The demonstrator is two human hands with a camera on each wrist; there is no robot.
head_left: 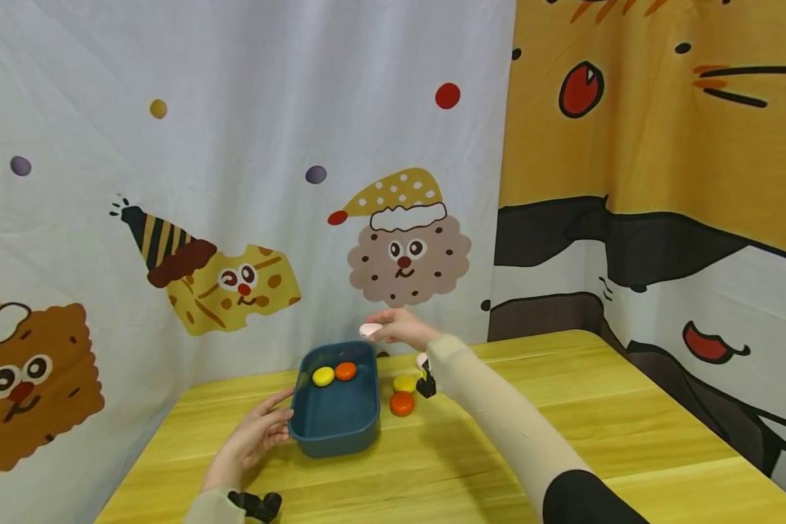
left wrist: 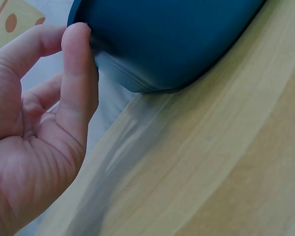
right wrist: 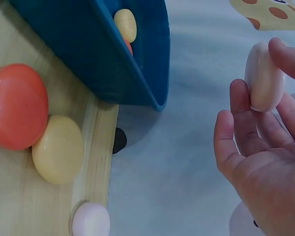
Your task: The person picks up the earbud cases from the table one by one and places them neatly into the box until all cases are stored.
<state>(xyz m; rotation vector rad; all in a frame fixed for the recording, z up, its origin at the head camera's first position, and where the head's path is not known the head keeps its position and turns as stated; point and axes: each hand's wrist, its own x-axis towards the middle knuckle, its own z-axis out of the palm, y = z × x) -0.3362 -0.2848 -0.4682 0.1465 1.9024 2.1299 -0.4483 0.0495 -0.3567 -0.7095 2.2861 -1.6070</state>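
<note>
A deep blue rectangular bin [head_left: 337, 426] stands on the table, holding a yellow rounded piece [head_left: 324, 376] and an orange one [head_left: 346, 372]. My left hand [head_left: 255, 435] pinches its left rim between thumb and fingers, as the left wrist view shows. Above the bin's far right corner, my right hand [head_left: 406, 329] grips a smooth pale pink oval piece [right wrist: 264, 78] between thumb and fingertips. Just right of the bin lie an orange-red piece [head_left: 402, 404], a yellow piece [head_left: 403, 383] touching it, and another pale pink piece [right wrist: 91, 220], partly hidden by the right wrist in the head view.
The wood-grain table [head_left: 530, 422] ends at the back against a white cartoon-printed curtain [head_left: 249, 109]. A second, orange and dark printed cloth [head_left: 661, 145] hangs along the right. Small black devices [head_left: 257, 503] are strapped to both wrists.
</note>
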